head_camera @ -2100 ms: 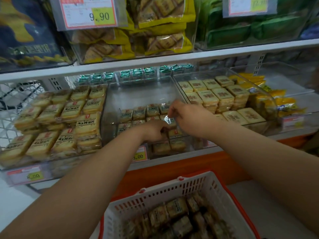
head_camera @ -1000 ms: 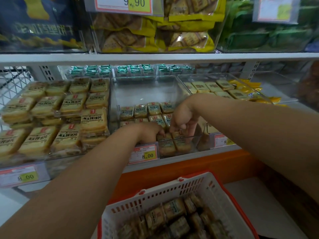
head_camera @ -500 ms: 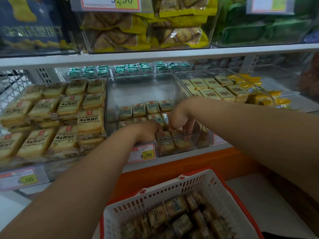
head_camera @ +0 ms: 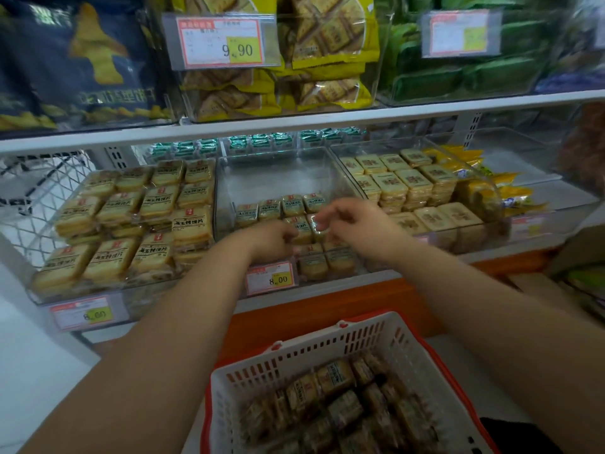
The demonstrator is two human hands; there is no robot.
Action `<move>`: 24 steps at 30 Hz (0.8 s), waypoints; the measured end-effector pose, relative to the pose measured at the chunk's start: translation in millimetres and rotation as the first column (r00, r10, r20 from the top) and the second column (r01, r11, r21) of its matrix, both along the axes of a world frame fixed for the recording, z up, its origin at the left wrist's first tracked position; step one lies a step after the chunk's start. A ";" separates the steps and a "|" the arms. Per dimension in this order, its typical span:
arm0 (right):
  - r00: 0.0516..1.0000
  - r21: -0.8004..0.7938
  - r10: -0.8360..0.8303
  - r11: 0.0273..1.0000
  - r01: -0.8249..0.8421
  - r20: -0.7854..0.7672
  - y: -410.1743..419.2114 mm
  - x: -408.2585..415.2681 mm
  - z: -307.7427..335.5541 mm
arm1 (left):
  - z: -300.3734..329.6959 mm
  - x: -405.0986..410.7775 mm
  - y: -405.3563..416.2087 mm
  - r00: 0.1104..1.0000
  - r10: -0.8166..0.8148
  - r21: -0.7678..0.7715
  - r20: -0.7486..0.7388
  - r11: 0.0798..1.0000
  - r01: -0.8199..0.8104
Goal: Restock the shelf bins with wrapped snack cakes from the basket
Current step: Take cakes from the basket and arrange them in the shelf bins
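Just one camera here, head-mounted, wide-angle, looking forward and tilted down at a store shelf from close range. The clear middle bin (head_camera: 288, 178) sits dead center, right at arm's reach. The white basket (head_camera: 327, 348) fills the 6 o'clock edge, so it's directly below the lens. Upper shelf stock runs across 12 o'clock. Corners look stretched and blurry, probably lens distortion. No second view to overlap with.

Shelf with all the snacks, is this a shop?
Most likely a shop. The shelf holds clear bins of wrapped snack cakes, price tags hang on the fronts, and a basket sits below.
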State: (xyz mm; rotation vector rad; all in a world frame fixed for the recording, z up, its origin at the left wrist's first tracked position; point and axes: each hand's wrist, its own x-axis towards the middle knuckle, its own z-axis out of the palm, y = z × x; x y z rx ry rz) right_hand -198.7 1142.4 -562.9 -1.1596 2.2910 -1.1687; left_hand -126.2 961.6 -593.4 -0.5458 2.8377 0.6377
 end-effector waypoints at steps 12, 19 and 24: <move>0.982 0.388 -0.035 0.921 -0.040 0.185 105.9 62.5 -194.2 | -157.7 124.9 153.1 0.956 0.158 0.059 -0.247 0.987 -0.147; 0.971 0.798 0.237 0.589 -0.129 -0.018 118.9 81.8 -256.4 | -238.8 177.5 168.8 0.947 0.211 0.291 0.243 0.915 -0.279; 0.894 0.902 0.448 0.383 -0.201 0.009 103.8 82.7 -289.8 | -246.0 181.1 159.4 0.936 0.253 0.320 0.247 0.890 -0.325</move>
